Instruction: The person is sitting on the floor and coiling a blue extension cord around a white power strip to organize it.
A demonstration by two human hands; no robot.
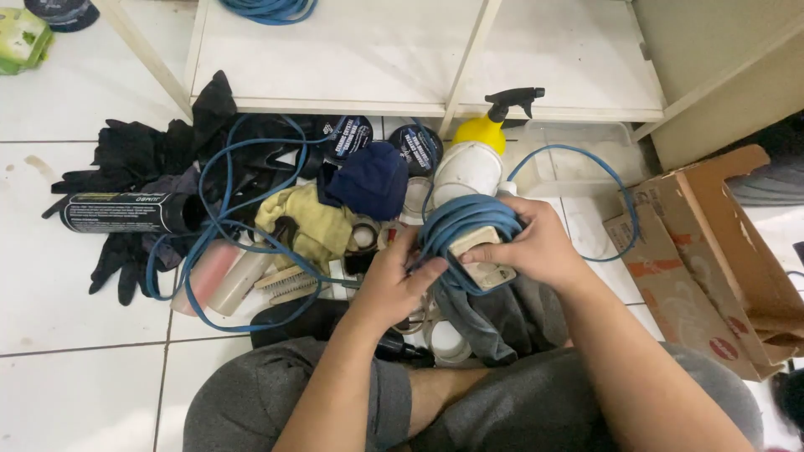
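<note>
My right hand (pixel 536 244) grips a cream power strip (pixel 479 251) with a blue cable (pixel 459 219) coiled around it. The fingers of my left hand (pixel 394 280) pinch the same blue cable at the left side of the coil. The loose rest of the cable (pixel 219 224) trails left in loops over the pile on the floor, and another loop arcs right past the cardboard box. I sit cross-legged on white tiles, the strip held above my knees.
A pile lies ahead: black gloves (pixel 134 155), black spray can (pixel 126 213), yellow cloth (pixel 306 219), navy cap (pixel 368 180), brush (pixel 280 283), yellow spray bottle (pixel 494 125), round tins, tape rolls. A white shelf frame (pixel 402 107) stands behind. A torn cardboard box (pixel 712 268) sits right.
</note>
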